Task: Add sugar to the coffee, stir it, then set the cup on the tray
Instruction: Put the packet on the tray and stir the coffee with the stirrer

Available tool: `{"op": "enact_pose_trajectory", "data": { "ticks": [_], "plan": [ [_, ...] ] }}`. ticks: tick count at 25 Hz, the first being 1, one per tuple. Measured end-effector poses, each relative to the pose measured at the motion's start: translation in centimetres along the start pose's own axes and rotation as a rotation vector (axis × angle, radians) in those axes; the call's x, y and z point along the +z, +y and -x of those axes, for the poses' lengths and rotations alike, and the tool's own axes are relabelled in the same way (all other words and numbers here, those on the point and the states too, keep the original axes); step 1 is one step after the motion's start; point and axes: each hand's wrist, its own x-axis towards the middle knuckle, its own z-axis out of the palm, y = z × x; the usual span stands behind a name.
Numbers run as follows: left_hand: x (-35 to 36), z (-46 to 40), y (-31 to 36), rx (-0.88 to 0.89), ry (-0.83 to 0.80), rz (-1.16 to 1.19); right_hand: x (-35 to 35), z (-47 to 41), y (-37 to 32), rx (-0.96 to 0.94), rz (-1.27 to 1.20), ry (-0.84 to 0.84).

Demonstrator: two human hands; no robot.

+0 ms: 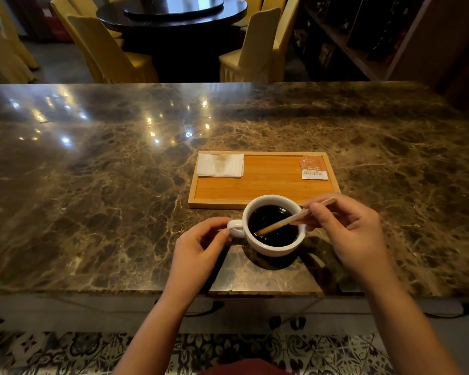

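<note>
A white cup full of dark coffee stands on the marble counter, just in front of the wooden tray. My left hand pinches the cup's handle at its left side. My right hand holds a wooden stir stick, whose lower end dips into the coffee. An orange and white sugar packet lies in the tray's far right corner. A folded white napkin with a brown stain lies in the tray's far left corner.
The brown marble counter stretches wide to both sides, its near edge just below my wrists. Beyond it stand yellow chairs around a dark round table, with a shelf at the right.
</note>
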Motion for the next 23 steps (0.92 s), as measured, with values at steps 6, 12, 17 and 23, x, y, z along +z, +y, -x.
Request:
{"op": "enact_pose_trajectory", "data": {
  "ticks": [6,12,17,23],
  "plan": [
    [0.0,0.1,0.1,-0.001,0.002,0.005,0.4,-0.3,0.8,-0.158,0.235,0.102],
    [0.0,0.0,0.0,-0.007,0.002,0.007,-1.2,-0.1,-0.2,-0.185,0.354,-0.006],
    [0.0,0.0,0.1,-0.005,-0.007,0.015,-1.1,0.4,-0.2,-0.094,0.174,-0.069],
    [0.0,0.1,0.0,-0.008,-0.002,0.005,1.1,0.4,1.0,-0.095,0.014,0.027]
  ]
}}
